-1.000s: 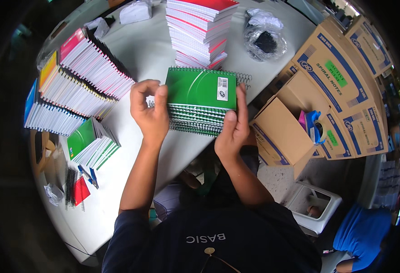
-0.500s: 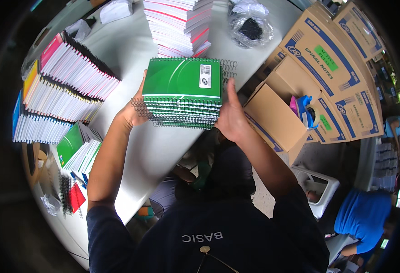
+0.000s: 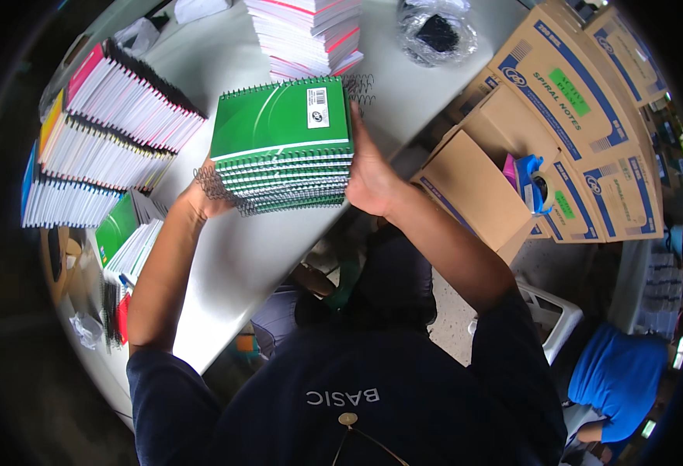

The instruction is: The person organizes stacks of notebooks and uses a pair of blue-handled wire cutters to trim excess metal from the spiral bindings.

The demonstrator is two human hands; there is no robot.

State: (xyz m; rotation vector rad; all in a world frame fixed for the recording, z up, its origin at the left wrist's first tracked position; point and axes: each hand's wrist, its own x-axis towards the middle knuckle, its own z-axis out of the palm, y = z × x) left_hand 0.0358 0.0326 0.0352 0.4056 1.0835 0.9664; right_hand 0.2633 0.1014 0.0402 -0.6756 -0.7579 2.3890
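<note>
Both my hands hold one stack of green spiral notebooks (image 3: 283, 144), lifted above the white table (image 3: 240, 256). My left hand (image 3: 205, 194) grips its left end from below, by the wire coils. Against the stack's right edge presses my right hand (image 3: 368, 182), with its fingers up along the side. The top cover is green with a white stripe and a small white label.
A red-and-white notebook stack (image 3: 306, 35) stands just beyond. Rows of upright notebooks (image 3: 104, 132) line the table's left. An open cardboard box (image 3: 473, 186) with a tape dispenser (image 3: 535, 182) sits right, among more boxes (image 3: 582, 101). A person in blue (image 3: 621, 380) is at lower right.
The green stack has been picked up off the table and raised toward me. My hands moved from its top and front edge to its two sides.
</note>
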